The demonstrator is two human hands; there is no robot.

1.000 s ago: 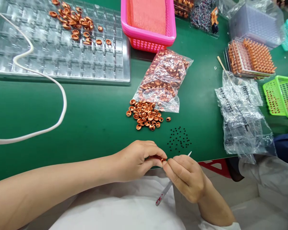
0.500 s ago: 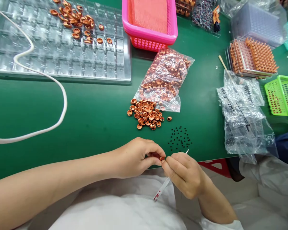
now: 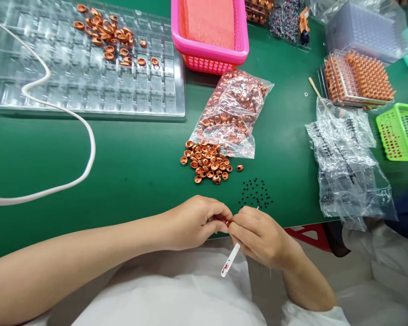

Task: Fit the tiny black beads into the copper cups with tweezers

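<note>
My left hand (image 3: pixel 199 222) is pinched around a small copper-coloured metal cup (image 3: pixel 228 223), mostly covered by the fingertips. Up against that cup is my right hand (image 3: pixel 258 235), its fingers closed round a slim white pointed tool (image 3: pixel 231 259) with red marks on its wide end, which looks like tweezers. The tool's thin tip pokes out above the knuckles. Just beyond the right hand lie many tiny black pieces (image 3: pixel 255 192) scattered on the green table (image 3: pixel 136 158). A heap of the same copper cups (image 3: pixel 207 163), with holes in them, sits farther off.
Behind the heap lies a clear bag (image 3: pixel 231 108) full of cups. A pink basket (image 3: pixel 211 54) stands at the back, beside a clear plastic tray (image 3: pixel 88 90) with loose cups. A white cord (image 3: pixel 88 136) curves at left. Plastic bags (image 3: pixel 347 167) and a green basket (image 3: pixel 394 133) are at right.
My right hand has turned and shifted up slightly, drawing the white tool's tip back so less of it shows. The left hand keeps its pinch on the cup.
</note>
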